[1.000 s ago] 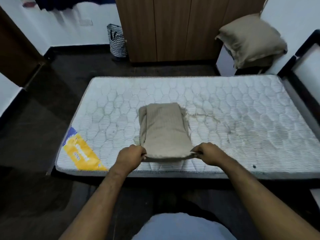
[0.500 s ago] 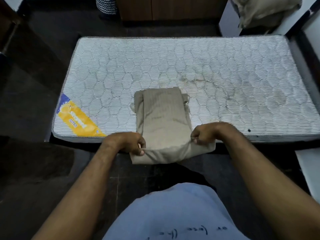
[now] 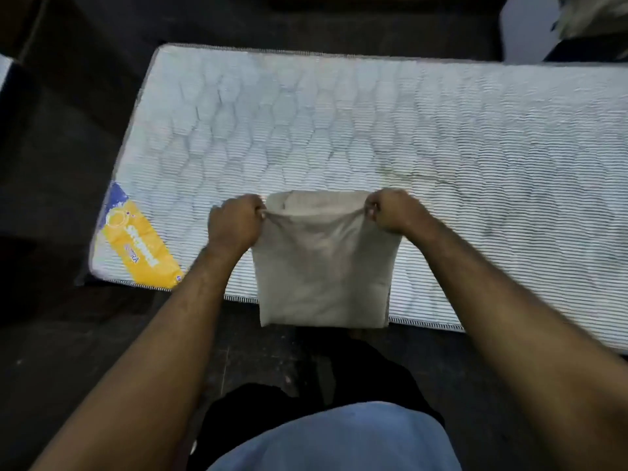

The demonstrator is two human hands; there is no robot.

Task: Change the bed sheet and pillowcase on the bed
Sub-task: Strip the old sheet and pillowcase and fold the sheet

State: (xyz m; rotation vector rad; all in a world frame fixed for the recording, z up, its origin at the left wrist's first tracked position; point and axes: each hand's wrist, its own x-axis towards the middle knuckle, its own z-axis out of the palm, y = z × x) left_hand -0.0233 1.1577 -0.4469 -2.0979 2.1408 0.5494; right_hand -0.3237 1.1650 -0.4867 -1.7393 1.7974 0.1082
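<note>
A folded beige sheet [image 3: 323, 266] hangs in the air over the near edge of the bare white quilted mattress [image 3: 373, 130]. My left hand [image 3: 234, 222] grips its upper left corner and my right hand [image 3: 394, 210] grips its upper right corner, both with fingers curled into the cloth. The top edge sags a little between my fists, and the lower edge drops below the mattress edge. The frame is blurred by motion.
A yellow and blue label [image 3: 136, 243] sits on the mattress's near left corner. Dark floor [image 3: 68, 334] surrounds the bed. A white piece of furniture [image 3: 530, 25] with a beige pillow [image 3: 594, 15] on it shows at the far right.
Both hands have lifted the folded sheet off the mattress, so it now hangs upright between them. The head has tilted further down toward the bed edge.
</note>
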